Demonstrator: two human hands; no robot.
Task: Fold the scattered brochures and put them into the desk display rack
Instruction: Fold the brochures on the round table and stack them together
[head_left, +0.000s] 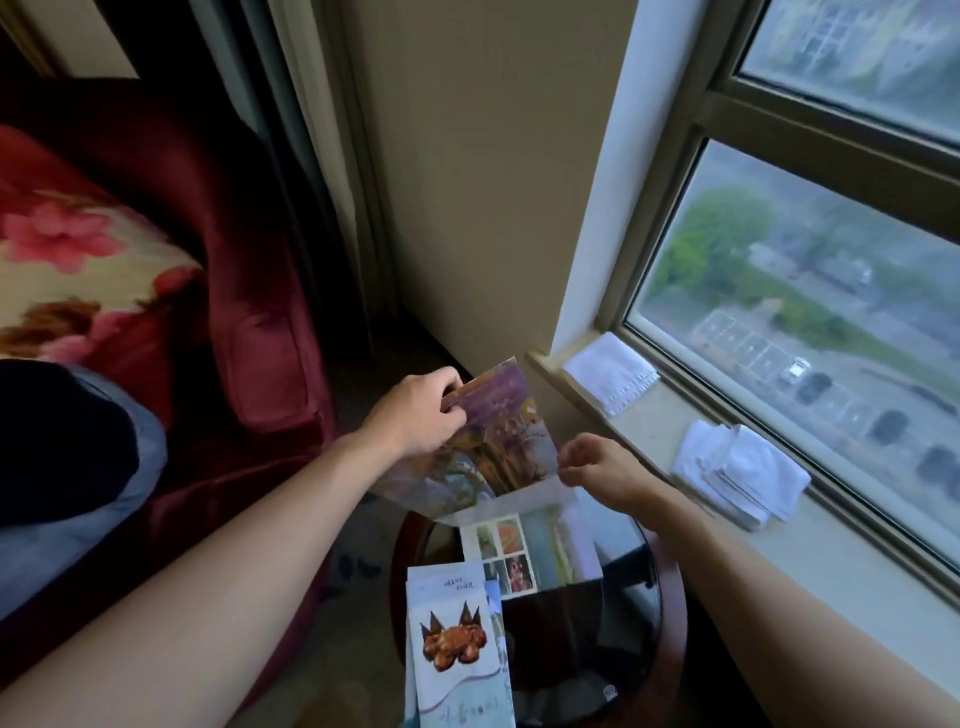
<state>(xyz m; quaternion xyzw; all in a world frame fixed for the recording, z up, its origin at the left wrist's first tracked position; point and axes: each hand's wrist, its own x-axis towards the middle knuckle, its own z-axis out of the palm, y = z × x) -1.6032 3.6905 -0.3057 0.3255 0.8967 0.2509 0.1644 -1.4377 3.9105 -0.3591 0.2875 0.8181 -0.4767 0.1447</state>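
Loose brochures wait on the counter; left hand and right hand pinch a colourful brochure mid-fold, creasing comes next.

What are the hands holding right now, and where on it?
Both hold one brochure above the round table. The left hand grips its upper left edge; the right hand pinches its lower right edge.

Both bare arms reach forward; left hand and right hand each in a curled pinching grip.
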